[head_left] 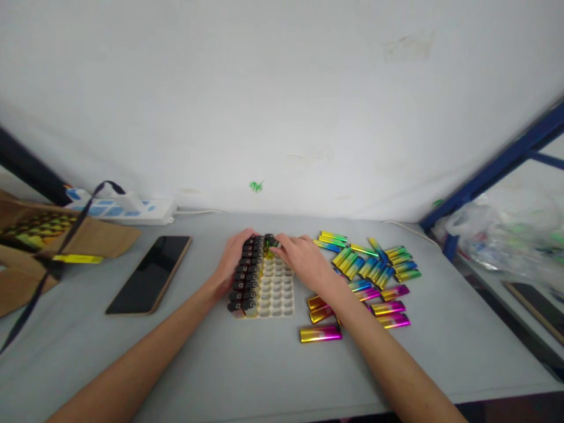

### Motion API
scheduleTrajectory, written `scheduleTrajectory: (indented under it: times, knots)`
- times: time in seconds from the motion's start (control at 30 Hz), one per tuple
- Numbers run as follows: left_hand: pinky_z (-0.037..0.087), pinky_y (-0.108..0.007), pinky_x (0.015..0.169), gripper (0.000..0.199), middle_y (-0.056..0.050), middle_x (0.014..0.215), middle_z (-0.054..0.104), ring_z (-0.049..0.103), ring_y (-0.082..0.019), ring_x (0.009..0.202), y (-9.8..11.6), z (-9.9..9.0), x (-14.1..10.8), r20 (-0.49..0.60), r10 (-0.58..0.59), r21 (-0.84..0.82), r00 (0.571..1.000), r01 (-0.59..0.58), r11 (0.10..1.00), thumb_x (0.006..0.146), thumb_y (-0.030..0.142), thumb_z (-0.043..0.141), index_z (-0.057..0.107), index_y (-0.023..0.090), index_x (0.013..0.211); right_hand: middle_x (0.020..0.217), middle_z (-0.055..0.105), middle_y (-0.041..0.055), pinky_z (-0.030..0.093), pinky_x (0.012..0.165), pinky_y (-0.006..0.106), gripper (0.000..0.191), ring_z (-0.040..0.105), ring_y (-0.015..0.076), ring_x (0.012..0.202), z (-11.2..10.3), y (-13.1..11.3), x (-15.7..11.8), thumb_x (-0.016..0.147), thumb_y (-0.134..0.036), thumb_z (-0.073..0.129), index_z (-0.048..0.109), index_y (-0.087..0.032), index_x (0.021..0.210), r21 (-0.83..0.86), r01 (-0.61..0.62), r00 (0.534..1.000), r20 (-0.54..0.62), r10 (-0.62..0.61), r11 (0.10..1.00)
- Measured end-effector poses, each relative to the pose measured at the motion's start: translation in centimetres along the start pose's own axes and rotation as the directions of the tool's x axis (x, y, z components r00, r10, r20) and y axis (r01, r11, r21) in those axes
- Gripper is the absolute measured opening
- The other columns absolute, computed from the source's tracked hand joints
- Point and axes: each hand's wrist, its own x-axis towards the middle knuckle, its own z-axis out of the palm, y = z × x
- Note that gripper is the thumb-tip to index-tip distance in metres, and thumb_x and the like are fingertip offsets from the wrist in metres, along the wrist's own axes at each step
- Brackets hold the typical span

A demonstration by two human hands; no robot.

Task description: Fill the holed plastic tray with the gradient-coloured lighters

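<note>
A pale tray (277, 296) with rows of round-edged slots lies on the grey table. Its left columns hold upright black-topped lighters (250, 277). My left hand (230, 259) rests along the tray's far left side, fingers curled against the lighters there. At the tray's back, my right hand (304, 258) pinches a black-topped lighter (269, 242) at the third column. Shiny metallic sleeves lie to the right: green-blue ones (373, 267) farther back, and yellow-magenta ones (321, 334) closer, partly under my right forearm.
A black phone (150, 275) lies left of the tray. Beyond it are an open cardboard box (108, 236) with lighters inside, a white power strip (152, 212) and a dark strap. Plastic bags (511, 235) and a blue frame (489, 167) stand at the right.
</note>
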Motion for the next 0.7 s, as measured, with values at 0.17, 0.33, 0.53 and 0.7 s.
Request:
scheduleTrajectory:
  times: [0.17,0.33,0.53,0.7]
  knots:
    - [0.048,-0.033,0.075,0.027,-0.003,0.07,0.065,0.056,-0.023,0.073,-0.2,-0.1,0.3,0.027,0.069,0.04,0.997,-0.07,0.997,0.075,0.045,0.058,0.065,0.019,0.068,0.091,0.076,0.0095,0.039,0.084,0.036,0.038,0.069,0.0225,0.083,0.9,-0.3,0.0,0.106,-0.049,0.048,0.068,-0.017,0.096,-0.052,-0.013,0.998,0.054,0.015,0.999]
    - [0.048,-0.032,0.068,0.027,-0.002,0.069,0.064,0.057,-0.021,0.068,-0.7,-0.3,0.4,0.044,0.012,-0.006,0.999,-0.012,1.0,0.077,0.047,0.06,0.065,0.021,0.072,0.097,0.073,0.0073,0.039,0.087,0.034,0.029,0.066,0.0217,0.095,0.3,2.2,-1.5,0.105,-0.043,0.054,0.068,-0.019,0.1,0.038,-0.022,0.996,-0.088,0.025,0.999]
    - [0.048,-0.03,0.068,0.028,0.001,0.067,0.062,0.056,-0.019,0.066,-0.4,-0.2,0.1,0.02,-0.005,0.021,1.0,0.005,1.0,0.077,0.047,0.06,0.066,0.021,0.072,0.099,0.073,0.0078,0.045,0.084,0.031,0.011,0.066,0.0208,0.09,-1.9,10.8,-4.5,0.1,-0.023,0.06,0.071,-0.019,0.099,0.098,-0.252,0.959,-0.112,0.262,0.963]
    - [0.048,-0.03,0.07,0.027,-0.001,0.07,0.064,0.057,-0.021,0.071,-0.4,-0.3,0.2,-0.006,0.0,0.033,1.0,0.001,0.999,0.078,0.047,0.06,0.067,0.021,0.073,0.095,0.074,0.0078,0.047,0.088,0.032,0.011,0.067,0.0214,0.09,-2.1,15.1,-6.5,0.097,-0.023,0.064,0.074,-0.018,0.098,0.111,-0.284,0.955,-0.059,0.291,0.952]
